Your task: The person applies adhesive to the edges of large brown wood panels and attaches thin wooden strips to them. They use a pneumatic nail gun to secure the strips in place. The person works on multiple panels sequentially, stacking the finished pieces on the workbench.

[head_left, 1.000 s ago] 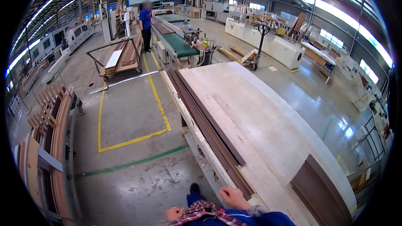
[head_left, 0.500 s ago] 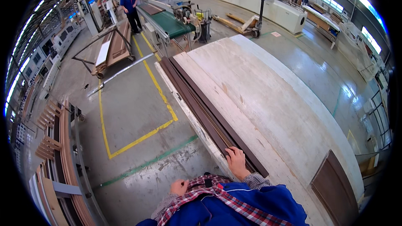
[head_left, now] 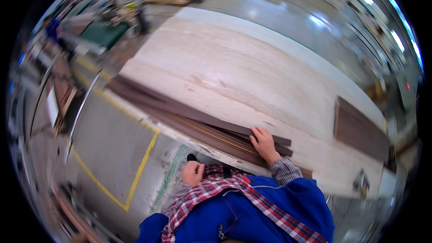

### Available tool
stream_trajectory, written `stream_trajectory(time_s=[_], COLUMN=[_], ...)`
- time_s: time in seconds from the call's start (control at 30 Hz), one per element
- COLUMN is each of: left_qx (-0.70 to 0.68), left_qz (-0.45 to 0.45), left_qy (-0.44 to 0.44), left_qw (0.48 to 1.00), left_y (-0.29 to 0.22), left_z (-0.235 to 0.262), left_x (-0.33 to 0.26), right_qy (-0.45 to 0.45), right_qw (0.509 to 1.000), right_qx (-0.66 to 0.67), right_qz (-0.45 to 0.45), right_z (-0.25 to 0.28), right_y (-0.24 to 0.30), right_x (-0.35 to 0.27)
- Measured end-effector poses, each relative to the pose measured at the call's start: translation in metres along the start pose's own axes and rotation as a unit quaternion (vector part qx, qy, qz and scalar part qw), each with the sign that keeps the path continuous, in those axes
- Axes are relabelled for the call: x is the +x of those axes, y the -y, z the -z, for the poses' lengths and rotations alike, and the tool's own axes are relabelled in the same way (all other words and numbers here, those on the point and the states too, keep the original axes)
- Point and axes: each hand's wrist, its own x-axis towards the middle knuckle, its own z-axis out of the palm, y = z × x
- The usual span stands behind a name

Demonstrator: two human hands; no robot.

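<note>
- Our right hand [head_left: 264, 143] lies flat, fingers spread, on the near end of the dark strips [head_left: 189, 119]; they run away up-left.
- Our left hand [head_left: 193, 173] hangs loosely curled, off the wood.

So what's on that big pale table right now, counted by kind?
Stacks of long dark wood strips, under the right hand: 1
Separate dark brown panels, far right: 1
Small dark objects at the table's near right corner, too blurred to identify: 1
Total: 3
The strips within the stack are too blurred to count. The left hand hangs off the table.
</note>
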Motion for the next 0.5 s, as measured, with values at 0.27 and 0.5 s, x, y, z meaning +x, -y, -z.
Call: stream_trajectory(time_s=[0.27,0.5], left_qx=[0.112,0.197], left_qz=[-0.162,-0.212], left_qy=[0.066,0.159], left_qw=[0.978,0.944], left_y=[0.079,0.111], left_z=[0.072,0.078], left_x=[0.135,0.181], right_qy=[-0.119,-0.138], right_qw=[0.978,0.957], right_qx=[-0.015,-0.048], right_qz=[-0.17,-0.252], right_z=[-0.024,-0.033], right_y=[0.097,0.128], right_x=[-0.041,-0.053])
